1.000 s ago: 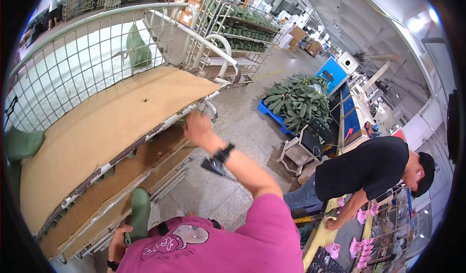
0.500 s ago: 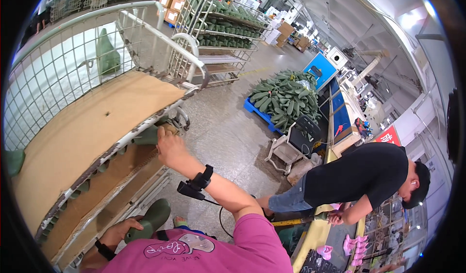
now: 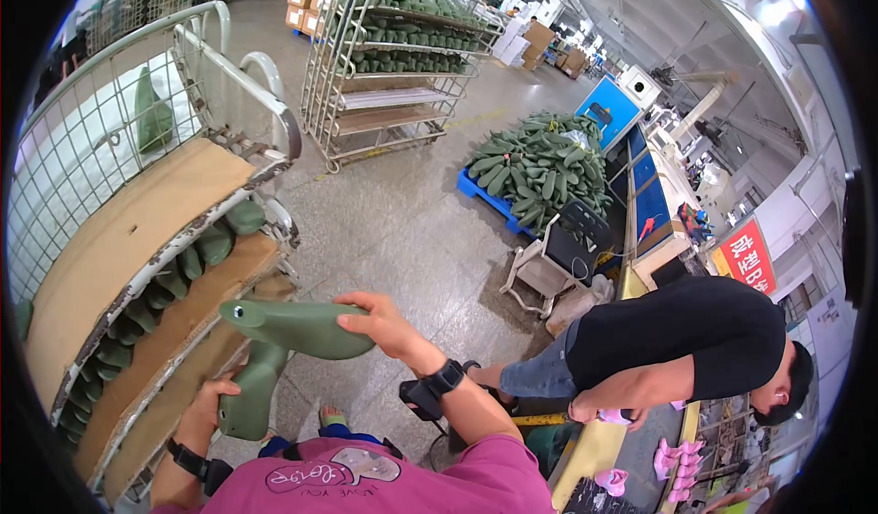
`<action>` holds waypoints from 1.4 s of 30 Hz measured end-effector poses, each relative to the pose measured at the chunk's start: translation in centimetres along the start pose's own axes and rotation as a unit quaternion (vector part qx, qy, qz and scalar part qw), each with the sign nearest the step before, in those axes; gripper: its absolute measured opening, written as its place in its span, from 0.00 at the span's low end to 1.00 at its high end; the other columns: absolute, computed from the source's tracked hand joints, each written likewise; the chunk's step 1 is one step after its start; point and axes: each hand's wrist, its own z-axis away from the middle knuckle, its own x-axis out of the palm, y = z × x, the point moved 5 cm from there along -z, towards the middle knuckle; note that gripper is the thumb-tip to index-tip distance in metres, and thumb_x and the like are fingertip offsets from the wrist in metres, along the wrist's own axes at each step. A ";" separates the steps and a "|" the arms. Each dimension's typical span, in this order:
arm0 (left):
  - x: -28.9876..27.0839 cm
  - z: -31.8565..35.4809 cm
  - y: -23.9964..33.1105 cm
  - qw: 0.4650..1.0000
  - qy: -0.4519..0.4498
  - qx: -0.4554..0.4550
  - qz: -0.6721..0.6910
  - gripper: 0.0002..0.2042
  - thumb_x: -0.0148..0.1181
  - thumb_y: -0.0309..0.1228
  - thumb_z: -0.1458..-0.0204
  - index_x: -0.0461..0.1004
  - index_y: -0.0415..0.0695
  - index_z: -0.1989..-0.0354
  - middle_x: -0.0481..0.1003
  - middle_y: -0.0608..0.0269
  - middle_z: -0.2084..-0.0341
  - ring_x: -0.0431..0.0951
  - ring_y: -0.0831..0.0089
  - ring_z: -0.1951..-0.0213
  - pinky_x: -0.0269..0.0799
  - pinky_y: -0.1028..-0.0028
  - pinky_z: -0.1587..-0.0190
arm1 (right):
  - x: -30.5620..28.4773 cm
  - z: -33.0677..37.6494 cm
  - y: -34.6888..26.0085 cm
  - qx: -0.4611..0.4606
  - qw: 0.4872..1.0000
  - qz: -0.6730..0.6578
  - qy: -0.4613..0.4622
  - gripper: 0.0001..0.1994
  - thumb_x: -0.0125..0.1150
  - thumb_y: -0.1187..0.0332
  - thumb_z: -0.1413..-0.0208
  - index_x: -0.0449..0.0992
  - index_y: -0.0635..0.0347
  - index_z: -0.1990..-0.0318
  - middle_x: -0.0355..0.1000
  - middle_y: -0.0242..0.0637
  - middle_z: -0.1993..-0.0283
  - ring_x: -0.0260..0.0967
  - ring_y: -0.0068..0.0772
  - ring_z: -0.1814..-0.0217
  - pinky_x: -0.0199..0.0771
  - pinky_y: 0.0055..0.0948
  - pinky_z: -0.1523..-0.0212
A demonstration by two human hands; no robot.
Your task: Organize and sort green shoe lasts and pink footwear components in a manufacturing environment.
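My right hand is closed around one end of a green shoe last, held roughly level in front of my body. The last's other end points left and shows a small round hole. Below it, my left hand grips a second green shoe last, tilted upright near my left side. The two lasts overlap in view; whether they touch I cannot tell. Just left of my hands stands a wheeled wire rack, with a row of green lasts under its top board.
Farther off stands another rack loaded with green lasts. A heap of lasts lies on a blue pallet. A black-seated chair is nearby. At right, a co-worker bends over a bench holding pink pieces.
My right hand has drawn away from the rack's shelf and now holds a last before me. My left hand has raised its last. The rack appears farther left, and the co-worker's hands have shifted.
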 end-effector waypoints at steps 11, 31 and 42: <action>-1.1 2.1 -7.1 0.985 -0.004 -0.172 0.023 0.24 0.54 0.29 0.65 0.69 0.35 0.55 0.74 0.54 0.66 0.74 0.62 0.65 0.72 0.67 0.60 | 1.5 17.3 8.9 0.100 0.955 -0.200 0.197 0.22 0.60 0.69 0.50 0.65 0.71 0.48 0.68 0.40 0.54 0.65 0.26 0.53 0.65 0.25 0.51; 6.2 5.8 -19.4 0.905 -0.106 -0.323 -0.255 0.19 0.57 0.34 0.65 0.72 0.33 0.65 0.74 0.48 0.71 0.74 0.55 0.72 0.72 0.58 0.68 | 14.2 47.2 18.4 0.054 0.782 -0.323 0.531 0.18 0.58 0.74 0.50 0.66 0.73 0.51 0.70 0.40 0.58 0.69 0.26 0.60 0.69 0.23 0.58; 34.0 7.3 -39.7 0.757 -0.389 -0.375 -0.368 0.22 0.55 0.33 0.62 0.68 0.34 0.57 0.74 0.52 0.66 0.76 0.61 0.68 0.73 0.66 0.63 | 14.8 79.0 15.0 -0.115 0.608 -0.266 0.740 0.23 0.59 0.75 0.53 0.64 0.78 0.50 0.69 0.44 0.56 0.68 0.29 0.58 0.67 0.26 0.55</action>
